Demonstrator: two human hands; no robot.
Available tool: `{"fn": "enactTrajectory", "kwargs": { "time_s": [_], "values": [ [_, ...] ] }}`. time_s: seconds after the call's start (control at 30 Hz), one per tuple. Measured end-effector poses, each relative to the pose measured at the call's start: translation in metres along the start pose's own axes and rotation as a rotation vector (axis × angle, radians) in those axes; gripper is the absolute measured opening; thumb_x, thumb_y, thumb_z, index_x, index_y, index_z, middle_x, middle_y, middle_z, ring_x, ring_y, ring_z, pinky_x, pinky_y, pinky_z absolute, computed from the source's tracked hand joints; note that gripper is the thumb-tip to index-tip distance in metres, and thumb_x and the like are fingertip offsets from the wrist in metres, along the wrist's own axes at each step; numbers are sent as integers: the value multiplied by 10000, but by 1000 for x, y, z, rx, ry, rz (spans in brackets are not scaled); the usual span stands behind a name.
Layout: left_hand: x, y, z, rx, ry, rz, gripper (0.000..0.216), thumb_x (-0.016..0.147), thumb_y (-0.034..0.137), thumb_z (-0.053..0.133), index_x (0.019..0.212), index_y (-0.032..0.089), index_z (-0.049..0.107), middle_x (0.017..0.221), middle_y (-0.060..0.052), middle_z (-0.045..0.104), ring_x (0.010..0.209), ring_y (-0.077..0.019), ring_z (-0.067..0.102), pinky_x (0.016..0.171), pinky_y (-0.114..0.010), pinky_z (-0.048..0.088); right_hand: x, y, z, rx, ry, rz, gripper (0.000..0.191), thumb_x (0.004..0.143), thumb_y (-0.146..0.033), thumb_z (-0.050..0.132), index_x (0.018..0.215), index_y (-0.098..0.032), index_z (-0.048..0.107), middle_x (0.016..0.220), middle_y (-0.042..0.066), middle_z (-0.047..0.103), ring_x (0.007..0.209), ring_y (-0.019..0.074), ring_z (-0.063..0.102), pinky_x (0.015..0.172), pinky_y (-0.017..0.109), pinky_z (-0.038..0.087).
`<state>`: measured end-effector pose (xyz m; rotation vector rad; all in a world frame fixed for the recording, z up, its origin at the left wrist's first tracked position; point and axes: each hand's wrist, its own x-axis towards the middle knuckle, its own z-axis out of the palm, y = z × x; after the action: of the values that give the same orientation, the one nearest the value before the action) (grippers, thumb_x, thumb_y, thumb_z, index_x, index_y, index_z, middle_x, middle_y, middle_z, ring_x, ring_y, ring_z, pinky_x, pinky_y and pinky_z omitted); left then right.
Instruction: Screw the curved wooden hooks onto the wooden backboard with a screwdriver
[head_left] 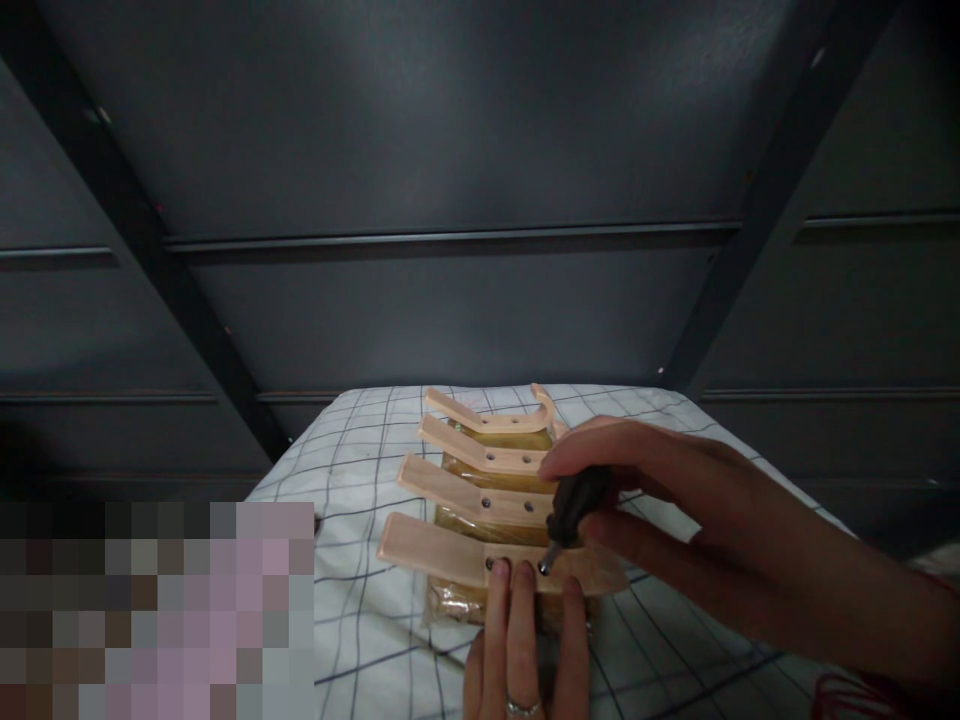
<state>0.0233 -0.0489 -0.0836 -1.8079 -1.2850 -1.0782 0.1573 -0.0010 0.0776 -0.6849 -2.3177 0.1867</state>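
Observation:
A wooden coat rack (pixel 480 500) with several pale hook arms lies on a white checked bedsheet (pixel 360 450). My right hand (pixel 675 510) is closed round a black-handled screwdriver (pixel 574 510), whose tip points down at the nearest hook arm (pixel 442 550), beside a dark screw hole. My left hand (pixel 525 640), wearing a ring, lies flat with its fingers stretched out, the fingertips pressing on the near edge of that arm. The rack's base board shows only in strips between the arms.
Behind the bed rises a dark panelled wall (pixel 450 150) with slanted beams. A blurred-out patch (pixel 150 610) covers the lower left corner. A bit of red cord (pixel 847 690) shows at the lower right.

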Motion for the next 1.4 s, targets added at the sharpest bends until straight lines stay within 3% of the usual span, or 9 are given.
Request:
{"fn": "enactTrajectory", "kwargs": {
  "time_s": [0.13, 0.33, 0.53, 0.73, 0.93, 1.0, 1.13, 1.3, 1.4],
  "values": [
    [-1, -3, -3, 8, -44, 29, 491, 800, -27, 390, 1192, 222, 548, 1167, -142, 525, 1383, -251, 263, 686, -235, 507, 1, 2, 1, -4, 76, 17, 215, 821, -111, 580, 986, -249, 579, 862, -25, 642, 715, 88, 608, 606, 159, 498],
    [-2, -3, -3, 16, -38, 31, 510, 802, -29, 378, 1220, 221, 533, 1161, -142, 530, 1378, -250, 273, 688, -240, 509, -2, 4, 0, -39, 43, -9, 255, 889, -123, 486, 1097, -250, 560, 1008, -4, 691, 881, 96, 655, 755, 166, 510],
    [-1, -3, -1, 21, -12, 32, 440, 825, 12, 420, 1181, 228, 564, 1149, -141, 542, 1370, -256, 292, 660, -236, 518, 0, 6, 0, -31, 70, -10, 140, 874, -203, 559, 990, -261, 613, 886, -30, 725, 757, 106, 683, 633, 166, 531],
    [0, -5, -2, 8, -11, 60, 406, 833, 26, 428, 1160, 215, 576, 1139, -151, 541, 1373, -265, 284, 626, -221, 521, -4, 5, 4, -8, 95, 48, 273, 909, -155, 460, 1160, -260, 451, 1001, 7, 690, 862, 126, 688, 648, 173, 555],
    [-1, -4, -1, 27, -7, 51, 431, 827, 37, 457, 1203, 221, 562, 1150, -147, 550, 1361, -268, 310, 663, -227, 534, -4, 1, 0, -10, 52, 6, 248, 903, -143, 454, 1115, -263, 500, 1150, 41, 621, 1112, 164, 583, 888, 247, 516],
    [-2, -3, 0, 13, -1, 40, 432, 827, 50, 470, 1213, 226, 557, 1150, -144, 552, 1359, -263, 314, 664, -227, 535, -2, 1, 0, 9, 78, 16, 215, 871, -167, 529, 1061, -265, 541, 1099, 37, 611, 1041, 165, 602, 820, 242, 538],
    [-10, 4, 4, 25, -5, -33, 437, 792, 105, 568, 1200, 263, 575, 1196, -115, 572, 1272, -263, 445, 680, -241, 547, 1, 2, 5, 41, 142, 77, 177, 818, -159, 607, 951, -274, 599, 896, -8, 660, 787, 141, 640, 671, 238, 548],
    [-18, 9, 10, 45, -19, -57, 460, 712, 139, 686, 1141, 291, 616, 1222, -93, 598, 1131, -262, 572, 666, -257, 560, -2, 3, 8, 38, 148, 123, 230, 885, -174, 500, 1085, -285, 527, 998, -10, 683, 857, 142, 660, 680, 240, 550],
    [-19, 9, 11, 49, -14, -61, 448, 719, 165, 693, 1137, 305, 614, 1232, -86, 596, 1117, -261, 582, 660, -264, 566, -2, 2, 7, 43, 117, 84, 236, 918, -153, 423, 1108, -250, 522, 1093, 31, 623, 1003, 133, 609, 785, 230, 525]
  ]
}}
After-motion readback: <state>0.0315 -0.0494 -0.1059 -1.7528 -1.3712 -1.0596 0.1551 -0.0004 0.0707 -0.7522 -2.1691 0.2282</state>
